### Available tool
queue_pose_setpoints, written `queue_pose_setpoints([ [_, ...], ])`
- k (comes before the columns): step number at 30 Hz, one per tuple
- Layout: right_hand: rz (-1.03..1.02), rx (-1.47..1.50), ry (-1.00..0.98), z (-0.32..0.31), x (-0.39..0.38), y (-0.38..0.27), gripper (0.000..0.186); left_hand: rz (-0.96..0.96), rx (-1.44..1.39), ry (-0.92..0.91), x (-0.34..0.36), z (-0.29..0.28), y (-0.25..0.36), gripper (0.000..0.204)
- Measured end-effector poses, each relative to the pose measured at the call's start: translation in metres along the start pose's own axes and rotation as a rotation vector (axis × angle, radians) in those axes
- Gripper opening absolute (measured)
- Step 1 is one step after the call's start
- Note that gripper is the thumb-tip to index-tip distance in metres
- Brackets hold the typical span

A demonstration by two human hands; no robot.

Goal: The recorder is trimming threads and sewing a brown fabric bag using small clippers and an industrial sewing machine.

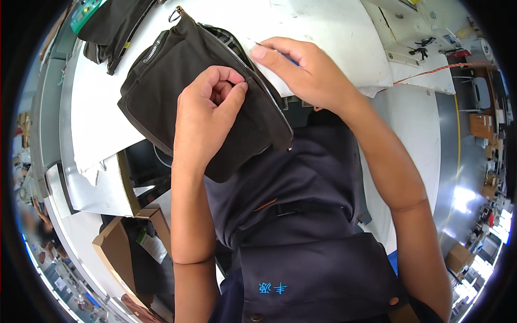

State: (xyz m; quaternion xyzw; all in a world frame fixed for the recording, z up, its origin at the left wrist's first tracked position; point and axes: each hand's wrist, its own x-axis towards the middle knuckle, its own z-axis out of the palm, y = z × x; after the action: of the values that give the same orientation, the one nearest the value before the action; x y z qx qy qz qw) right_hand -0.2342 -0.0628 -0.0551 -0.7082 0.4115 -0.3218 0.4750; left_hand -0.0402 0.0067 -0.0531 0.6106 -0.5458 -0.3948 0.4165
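Observation:
A dark bag with long silver zippers, a metal ring and a plaid lining at its open edge lies over the front of the white table. My left hand is closed on it, thumb and fingertips pinched at the fabric beside the long zipper. Just right of that zipper, my right hand grips a slim blue tool with a thin pointed metal tip. Much of the tool is hidden by my fingers.
The white table holds another dark bag and a green object at upper left. Clamps and an orange cord are at upper right. A cardboard box sits low left. A person is at far left.

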Motion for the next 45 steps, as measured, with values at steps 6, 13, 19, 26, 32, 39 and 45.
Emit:
queue_pose_setpoints([
  [6, -0.55, -0.783, -0.049, -0.026, -0.001, -0.017, 0.023, 0.026, -0.082, -0.005, -0.002, 0.0, -0.009, 0.007],
  [13, -0.756, -0.962, -0.139, -0.034, 0.015, -0.019, 0.019, 0.003, -0.042, -0.055, -0.002, -0.006, -0.01, 0.006],
  [19, -0.758, -1.017, -0.181, -0.039, 0.018, -0.025, 0.021, 0.0, -0.03, -0.059, -0.002, -0.006, -0.009, 0.006],
  [26, -0.742, -0.969, -0.2, -0.04, 0.02, -0.024, 0.019, -0.017, -0.051, -0.056, -0.002, -0.007, -0.011, 0.007],
  [32, -0.751, -0.953, -0.204, -0.039, 0.022, -0.018, 0.019, -0.014, -0.074, -0.059, -0.001, -0.006, -0.012, 0.007],
  [39, -0.738, -0.887, -0.268, -0.036, 0.028, -0.017, 0.018, -0.017, -0.151, -0.015, -0.004, -0.003, -0.014, 0.004],
  [45, -0.668, -0.785, -0.221, -0.035, 0.025, -0.004, 0.02, -0.004, -0.195, -0.013, -0.003, -0.002, -0.018, 0.003],
])
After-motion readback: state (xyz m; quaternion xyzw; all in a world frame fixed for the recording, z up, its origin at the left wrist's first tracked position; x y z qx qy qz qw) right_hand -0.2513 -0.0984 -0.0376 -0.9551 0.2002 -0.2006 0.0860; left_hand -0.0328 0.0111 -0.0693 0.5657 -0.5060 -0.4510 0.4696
